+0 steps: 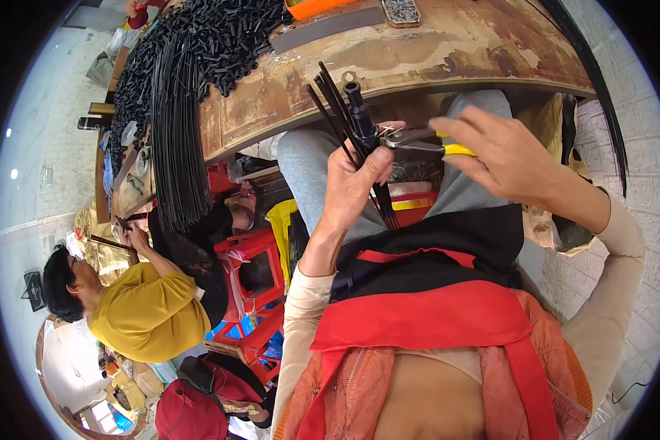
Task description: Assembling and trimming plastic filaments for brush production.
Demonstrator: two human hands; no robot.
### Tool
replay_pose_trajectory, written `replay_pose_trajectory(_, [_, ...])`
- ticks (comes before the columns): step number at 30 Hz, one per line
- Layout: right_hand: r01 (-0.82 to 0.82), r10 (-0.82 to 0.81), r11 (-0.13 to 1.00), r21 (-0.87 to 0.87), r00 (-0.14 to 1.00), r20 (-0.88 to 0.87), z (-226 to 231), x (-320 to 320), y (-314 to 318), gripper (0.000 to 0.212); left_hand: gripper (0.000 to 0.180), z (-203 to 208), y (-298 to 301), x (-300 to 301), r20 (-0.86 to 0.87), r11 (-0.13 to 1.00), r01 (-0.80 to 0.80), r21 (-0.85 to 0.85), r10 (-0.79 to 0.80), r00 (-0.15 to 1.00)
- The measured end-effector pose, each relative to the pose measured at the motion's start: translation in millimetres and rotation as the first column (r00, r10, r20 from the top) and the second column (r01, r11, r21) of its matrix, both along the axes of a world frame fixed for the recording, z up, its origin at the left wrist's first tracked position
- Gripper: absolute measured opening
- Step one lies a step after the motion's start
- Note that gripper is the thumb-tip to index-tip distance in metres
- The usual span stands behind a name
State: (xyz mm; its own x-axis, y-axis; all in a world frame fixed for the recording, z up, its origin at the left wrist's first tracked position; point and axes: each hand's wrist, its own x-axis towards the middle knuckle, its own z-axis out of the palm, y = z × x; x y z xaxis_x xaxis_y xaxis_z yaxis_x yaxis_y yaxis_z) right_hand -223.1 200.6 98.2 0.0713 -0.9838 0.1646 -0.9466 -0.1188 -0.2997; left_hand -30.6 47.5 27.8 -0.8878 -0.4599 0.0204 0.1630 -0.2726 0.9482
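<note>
Left hand: grip closed around a bundle of thin black rods and a thicker black tubular piece. Both stand tilted, upper ends toward the desk; rods also project below the fist. Right hand: grip closed on the yellow handles of a pair of pliers, nose directed left, at the side of the tubular piece, close to the left fingers. Contact of nose with piece: cannot tell.

Work is held above the lap, over blue-grey trousers, just off the near edge of the wooden desk. Desk surface worn and stained. On its left part: large heap of short black tubular pieces; beside it, a sheaf of long black rods overhanging the edge. Toward the far side: orange tray, flat grey strip, small container of silvery bits.

Farther left: red stool and a seated co-worker in a yellow top.
</note>
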Motion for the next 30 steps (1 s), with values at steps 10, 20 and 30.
replay_pose_trajectory(10, [0.096, -0.073, 0.995, -0.027, 0.89, 0.45, -17.0, 10.3, 0.2, 0.039, 0.047, -5.0, -3.2, -0.4, -0.026, 1.0, -0.006, 0.02, 0.006, 1.0])
replay_pose_trajectory(20, [-0.425, -0.503, 0.693, 0.582, 0.294, 0.813, -7.1, 7.9, -3.7, 0.038, 0.045, -11.7, -7.8, 3.4, -0.116, 0.987, 0.135, 0.082, -0.125, 0.985])
replay_pose_trajectory(30, [-0.04, -0.175, 0.931, 0.362, 0.823, 0.541, -10.6, 8.7, -9.1, 0.031, 0.044, -10.6, 0.1, 3.8, -0.043, 0.999, 0.037, -0.013, -0.037, 0.998])
